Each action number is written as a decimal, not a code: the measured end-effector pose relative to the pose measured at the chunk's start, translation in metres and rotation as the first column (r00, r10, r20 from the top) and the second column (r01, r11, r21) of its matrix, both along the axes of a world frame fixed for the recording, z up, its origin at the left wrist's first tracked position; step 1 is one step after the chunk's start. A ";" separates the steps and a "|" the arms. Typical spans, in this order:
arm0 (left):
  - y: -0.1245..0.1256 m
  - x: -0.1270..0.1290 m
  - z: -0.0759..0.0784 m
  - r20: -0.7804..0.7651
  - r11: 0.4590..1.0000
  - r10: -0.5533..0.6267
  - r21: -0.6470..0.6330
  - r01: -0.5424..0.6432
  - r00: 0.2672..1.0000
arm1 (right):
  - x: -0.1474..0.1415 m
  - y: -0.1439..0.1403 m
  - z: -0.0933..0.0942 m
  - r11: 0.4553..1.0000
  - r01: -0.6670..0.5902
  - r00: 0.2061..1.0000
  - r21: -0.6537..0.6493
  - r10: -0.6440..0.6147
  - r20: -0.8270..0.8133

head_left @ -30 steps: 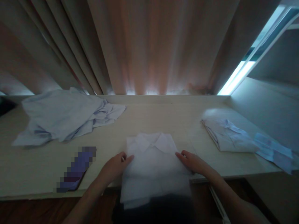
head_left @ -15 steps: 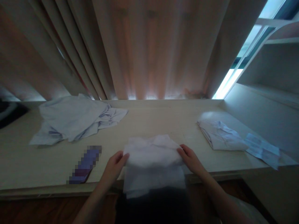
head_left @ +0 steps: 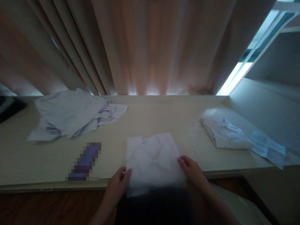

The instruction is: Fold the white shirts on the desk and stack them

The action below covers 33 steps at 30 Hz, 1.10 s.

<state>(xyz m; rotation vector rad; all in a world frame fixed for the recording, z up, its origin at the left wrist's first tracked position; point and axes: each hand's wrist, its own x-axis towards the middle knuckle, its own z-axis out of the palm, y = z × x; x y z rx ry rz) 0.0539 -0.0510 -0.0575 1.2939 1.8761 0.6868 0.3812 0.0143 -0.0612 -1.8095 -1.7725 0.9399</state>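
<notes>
A crumpled pale blue shirt lies far left on the table. At the near edge, the left hand and right hand pinch the folded white shirt by its sides. Another folded shirt lies well to the right.

Dim, soft-focus view; daylight glares beneath curtain.

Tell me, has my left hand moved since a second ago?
Yes. The left hand has slid back toward you, from on the table beside the white shirt to the table's front edge.
</notes>
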 end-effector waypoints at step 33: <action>0.016 -0.014 0.013 -0.468 0.945 -0.112 0.222 0.239 0.876 | 0.015 0.037 -0.004 0.993 0.089 0.996 0.081 -0.086 -0.037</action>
